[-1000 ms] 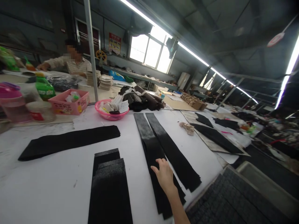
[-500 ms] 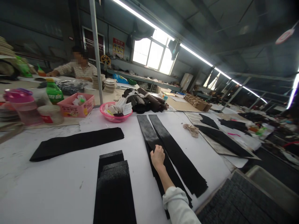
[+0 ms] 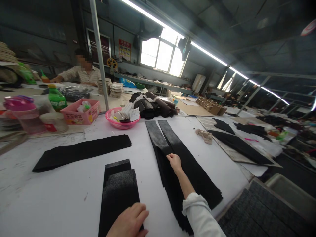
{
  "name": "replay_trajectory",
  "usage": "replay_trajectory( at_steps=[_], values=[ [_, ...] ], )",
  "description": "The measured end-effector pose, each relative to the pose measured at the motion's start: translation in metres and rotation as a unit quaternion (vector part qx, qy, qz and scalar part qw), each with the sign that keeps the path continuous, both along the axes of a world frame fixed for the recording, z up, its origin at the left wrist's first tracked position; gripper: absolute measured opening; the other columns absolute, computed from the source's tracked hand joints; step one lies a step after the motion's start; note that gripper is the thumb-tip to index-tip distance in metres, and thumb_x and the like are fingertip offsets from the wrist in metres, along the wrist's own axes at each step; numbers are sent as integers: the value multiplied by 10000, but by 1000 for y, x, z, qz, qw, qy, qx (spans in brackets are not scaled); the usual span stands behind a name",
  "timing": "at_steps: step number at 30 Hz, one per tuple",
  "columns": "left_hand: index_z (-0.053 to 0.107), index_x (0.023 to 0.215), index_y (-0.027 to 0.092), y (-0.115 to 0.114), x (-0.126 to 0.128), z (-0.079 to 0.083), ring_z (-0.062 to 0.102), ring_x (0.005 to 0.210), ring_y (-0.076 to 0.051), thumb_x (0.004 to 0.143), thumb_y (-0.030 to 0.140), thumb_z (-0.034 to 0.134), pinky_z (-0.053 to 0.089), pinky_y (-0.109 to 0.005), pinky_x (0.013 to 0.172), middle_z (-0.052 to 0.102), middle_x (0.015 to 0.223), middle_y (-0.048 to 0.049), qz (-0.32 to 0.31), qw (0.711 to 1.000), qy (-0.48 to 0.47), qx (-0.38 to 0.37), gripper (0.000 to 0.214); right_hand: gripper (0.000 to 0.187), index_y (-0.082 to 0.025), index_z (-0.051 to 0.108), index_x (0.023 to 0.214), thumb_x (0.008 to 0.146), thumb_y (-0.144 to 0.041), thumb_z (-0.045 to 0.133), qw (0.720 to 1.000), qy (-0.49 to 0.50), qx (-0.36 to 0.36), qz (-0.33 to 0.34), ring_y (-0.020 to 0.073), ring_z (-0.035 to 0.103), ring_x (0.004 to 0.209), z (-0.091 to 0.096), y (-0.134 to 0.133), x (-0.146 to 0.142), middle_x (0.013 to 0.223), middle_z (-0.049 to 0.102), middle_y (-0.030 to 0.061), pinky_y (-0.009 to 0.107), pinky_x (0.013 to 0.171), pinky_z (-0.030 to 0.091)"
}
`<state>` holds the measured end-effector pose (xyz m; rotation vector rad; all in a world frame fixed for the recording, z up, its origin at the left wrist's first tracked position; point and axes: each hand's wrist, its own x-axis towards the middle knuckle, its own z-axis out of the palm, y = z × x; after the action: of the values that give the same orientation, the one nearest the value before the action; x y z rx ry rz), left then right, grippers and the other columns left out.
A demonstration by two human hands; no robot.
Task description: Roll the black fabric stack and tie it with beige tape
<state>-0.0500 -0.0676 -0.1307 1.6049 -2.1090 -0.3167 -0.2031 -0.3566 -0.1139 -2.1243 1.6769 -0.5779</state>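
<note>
My right hand (image 3: 174,162) pinches the edge of a black fabric strip (image 3: 160,141), the top one of a long pile on the white tabletop. The strip's held part is drawn toward the neighbouring pile of black strips (image 3: 195,164). Low in the view, my left hand (image 3: 130,220) is over the right side of a nearer stack of black strips (image 3: 119,187). Its fingers are loosely bent and apart, with nothing seen in them. Another black strip pile (image 3: 84,152) lies crosswise at the left.
Along the back stand a pink basin (image 3: 122,124) with white tags, a pink box (image 3: 81,113), a green bottle (image 3: 56,98) and a metal post (image 3: 99,56). A crumpled beige cloth (image 3: 203,136) lies at right. A co-worker (image 3: 86,74) sits across the table.
My left hand has come into view over the near stack. My right hand has moved slightly right and now pinches the top strip, pulling it rightward.
</note>
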Motion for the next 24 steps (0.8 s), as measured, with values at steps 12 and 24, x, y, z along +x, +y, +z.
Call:
replay_trajectory(
  at_steps=[12, 24],
  values=[
    [448, 1360, 108, -167, -38, -28, 377, 1352, -301, 854, 477, 575, 306, -488, 1126, 433, 1447, -169, 38, 995, -79, -51, 639, 89, -209, 662, 649, 710, -272, 643, 996, -85, -9, 25, 161, 584, 668, -8, -3, 0, 656, 651, -2, 258, 650, 384],
    [537, 1221, 112, -169, -39, -16, 454, 1240, -339, 770, 500, 669, 412, -460, 957, 495, 1366, -207, 41, 991, -93, -82, 609, 245, -195, 543, 707, 678, -435, 580, 913, -378, -64, -138, 176, 604, 639, 57, -49, -49, 596, 612, -6, 309, 637, 518]
  ],
)
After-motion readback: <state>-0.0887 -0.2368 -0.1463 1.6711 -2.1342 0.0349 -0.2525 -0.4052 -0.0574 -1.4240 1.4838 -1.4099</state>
